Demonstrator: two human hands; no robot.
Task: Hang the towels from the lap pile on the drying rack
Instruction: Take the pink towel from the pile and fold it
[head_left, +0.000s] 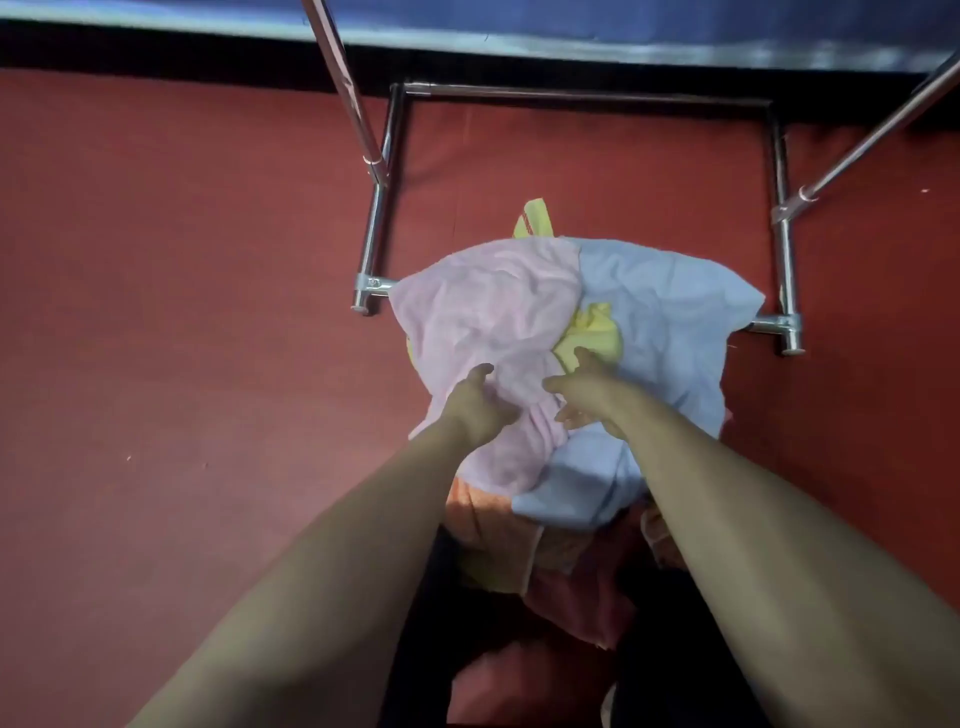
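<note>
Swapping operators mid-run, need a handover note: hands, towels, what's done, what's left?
Left hand grips the pink towel.
Right hand rests where the pink, yellow towel and blue towel meet; its grip is unclear.
Those three are spread over the drying rack base; the bar under them is hidden.
Left: the lap pile, orange and red, is not yet hung.

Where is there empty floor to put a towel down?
Bare red floor lies left of the rack's left leg, and inside the base between the far bar and the towels. Crowded at the near bar: pink towel, blue towel and yellow towel heap there under the left hand and right hand.
</note>
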